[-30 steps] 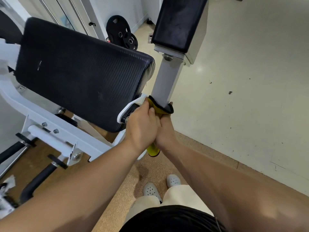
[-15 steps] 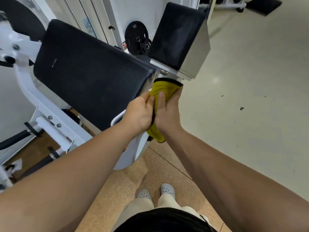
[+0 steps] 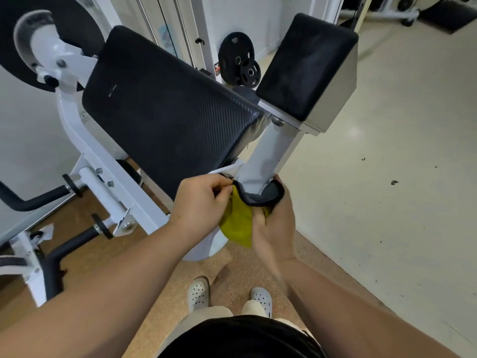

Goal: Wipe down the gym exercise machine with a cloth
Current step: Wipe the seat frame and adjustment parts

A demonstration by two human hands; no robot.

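Observation:
A yellow cloth (image 3: 238,220) with a dark grey edge is wrapped around the lower end of the machine's white square post (image 3: 271,153). My left hand (image 3: 201,202) pinches the cloth's left edge beside the post. My right hand (image 3: 276,223) grips the cloth from the right and below, fingers curled round it. The post carries a small black seat pad (image 3: 307,65) on top. A large black padded rest (image 3: 165,107) lies to the left of the post on the white frame (image 3: 77,130).
Black weight plates (image 3: 238,60) hang behind the machine. Black handles (image 3: 38,200) and white frame parts crowd the lower left. My shoes (image 3: 198,293) stand on the brown cork floor. Pale bare floor (image 3: 387,177) spreads to the right. More equipment sits at the top right.
Both hands slid the cloth down the post from just under the seat pad to its lower end. The view pulled back slightly.

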